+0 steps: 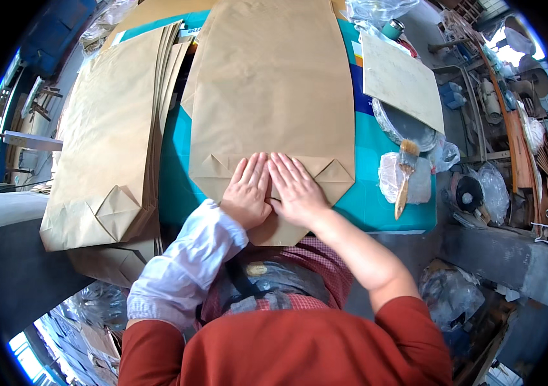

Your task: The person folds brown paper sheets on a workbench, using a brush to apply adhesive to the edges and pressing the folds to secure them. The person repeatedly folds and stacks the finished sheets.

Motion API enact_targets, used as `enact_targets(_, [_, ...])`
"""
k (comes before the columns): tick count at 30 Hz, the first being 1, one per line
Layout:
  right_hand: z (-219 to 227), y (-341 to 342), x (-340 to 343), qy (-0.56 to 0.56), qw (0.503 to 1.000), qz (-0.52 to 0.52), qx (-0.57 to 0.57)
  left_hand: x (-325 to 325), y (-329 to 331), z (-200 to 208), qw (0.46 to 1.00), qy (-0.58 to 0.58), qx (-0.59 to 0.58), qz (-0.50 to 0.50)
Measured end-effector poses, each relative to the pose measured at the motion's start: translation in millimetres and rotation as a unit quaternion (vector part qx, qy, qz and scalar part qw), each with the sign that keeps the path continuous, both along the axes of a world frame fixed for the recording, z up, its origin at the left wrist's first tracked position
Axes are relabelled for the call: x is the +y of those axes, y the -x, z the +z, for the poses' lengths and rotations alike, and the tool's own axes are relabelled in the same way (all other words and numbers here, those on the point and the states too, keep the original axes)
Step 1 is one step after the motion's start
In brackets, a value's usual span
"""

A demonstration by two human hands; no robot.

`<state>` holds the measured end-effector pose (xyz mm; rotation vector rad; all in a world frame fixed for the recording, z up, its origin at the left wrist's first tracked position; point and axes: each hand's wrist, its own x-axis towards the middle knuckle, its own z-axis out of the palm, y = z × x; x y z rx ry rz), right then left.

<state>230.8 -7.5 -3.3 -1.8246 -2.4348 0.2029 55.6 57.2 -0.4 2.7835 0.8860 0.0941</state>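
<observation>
A large brown paper bag point(274, 83) lies flat in front of me, its folded bottom end towards my body. My left hand point(246, 196) rests flat on the folded bottom, fingers stretched out and pointing away from me. Beside it my right hand point(296, 193) lies flat too, its fingertips close to those of the left. Both palms press on the paper near the middle of the fold, and neither grips anything. Triangular creased corners show on either side of my hands. Part of the bottom flap is hidden under them.
On the left lies a stack of brown paper bags point(106, 122) with folded bottoms. A teal sheet point(177, 161) covers the table. To the right are a pale board point(401, 80), a round container point(409, 125) wrapped in plastic, a brush point(405, 177) and a green-lidded cup point(392, 29).
</observation>
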Motion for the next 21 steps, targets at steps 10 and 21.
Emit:
enact_targets(10, [1,-63,-14,-0.038,0.976,-0.063,0.204,39,60,-6,0.995,0.073,-0.067,0.025])
enact_targets(21, [-6,-71,16,-0.155,0.871,-0.216,0.413,53,-29,6,0.926,0.000,-0.273,0.262])
